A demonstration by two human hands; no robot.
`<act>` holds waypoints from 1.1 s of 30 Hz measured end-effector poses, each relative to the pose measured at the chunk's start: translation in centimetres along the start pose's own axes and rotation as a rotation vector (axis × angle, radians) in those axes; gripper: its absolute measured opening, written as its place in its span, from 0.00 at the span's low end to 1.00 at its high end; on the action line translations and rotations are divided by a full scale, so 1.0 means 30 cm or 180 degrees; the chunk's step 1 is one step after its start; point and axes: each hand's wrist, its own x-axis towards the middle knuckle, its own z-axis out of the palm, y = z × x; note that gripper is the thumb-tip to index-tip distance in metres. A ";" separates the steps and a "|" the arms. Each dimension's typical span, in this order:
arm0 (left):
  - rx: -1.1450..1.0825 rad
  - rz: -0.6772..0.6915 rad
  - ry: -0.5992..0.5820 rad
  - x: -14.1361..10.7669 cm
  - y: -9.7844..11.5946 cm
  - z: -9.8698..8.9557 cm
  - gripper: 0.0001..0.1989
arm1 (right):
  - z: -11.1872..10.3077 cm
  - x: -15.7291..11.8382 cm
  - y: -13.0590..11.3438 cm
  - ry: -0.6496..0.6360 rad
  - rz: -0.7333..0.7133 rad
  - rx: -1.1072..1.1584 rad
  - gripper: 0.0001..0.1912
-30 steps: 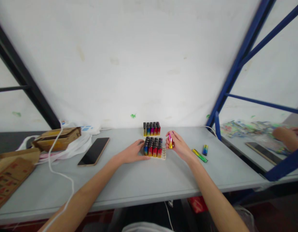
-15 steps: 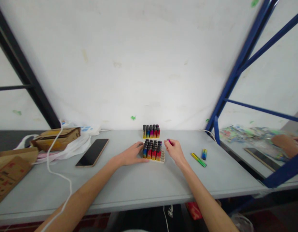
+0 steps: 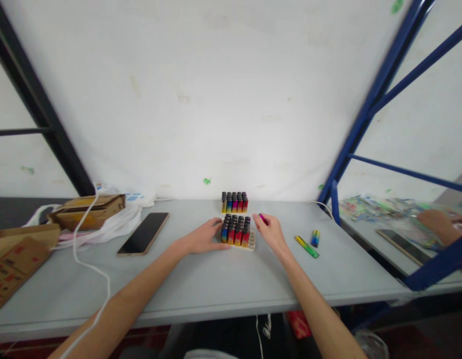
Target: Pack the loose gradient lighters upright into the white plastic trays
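Note:
My left hand [image 3: 204, 238] curls round the left side of a pale lighter tray [image 3: 252, 243], its thumb along the front and its fingers behind, holding it. Several black-topped, rainbow-coloured lighters [image 3: 235, 232] stand upright in it, and its right-hand column of slots is bare. Just right of the tray, my right hand [image 3: 270, 233] is closed in a pinch on a lighter [image 3: 262, 218]. Only a purple bit of that lighter shows; the fingers hide the rest. Behind stands a second block of lighters [image 3: 234, 203], close to the wall.
A green-and-yellow stick-like item [image 3: 307, 247] and a blue-and-yellow lighter-sized piece [image 3: 315, 238] lie to the right. At left are a phone [image 3: 143, 234], a white cable [image 3: 107, 286] and cardboard boxes [image 3: 92, 212]. Beyond the blue frame [image 3: 360, 122], another person's hand [image 3: 436, 224] shows.
My right hand, still pinching the lighter, has shifted very slightly left toward the tray. My left hand keeps its place; the whole view has tilted a little.

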 end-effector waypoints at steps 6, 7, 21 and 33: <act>0.0002 0.0021 0.0001 0.003 -0.008 0.003 0.40 | -0.011 -0.011 -0.012 0.0198 -0.0108 -0.0151 0.18; -0.0005 0.0027 0.0014 0.003 -0.009 0.003 0.40 | -0.013 -0.013 -0.014 0.0240 -0.0139 -0.0162 0.17; -0.0204 0.0060 -0.0068 0.015 -0.018 0.001 0.39 | -0.017 0.021 0.078 -0.0099 -0.0326 0.0194 0.35; -0.0274 0.0071 -0.0146 0.020 -0.018 -0.004 0.37 | -0.075 0.027 0.087 -0.0592 -0.0664 -0.1167 0.27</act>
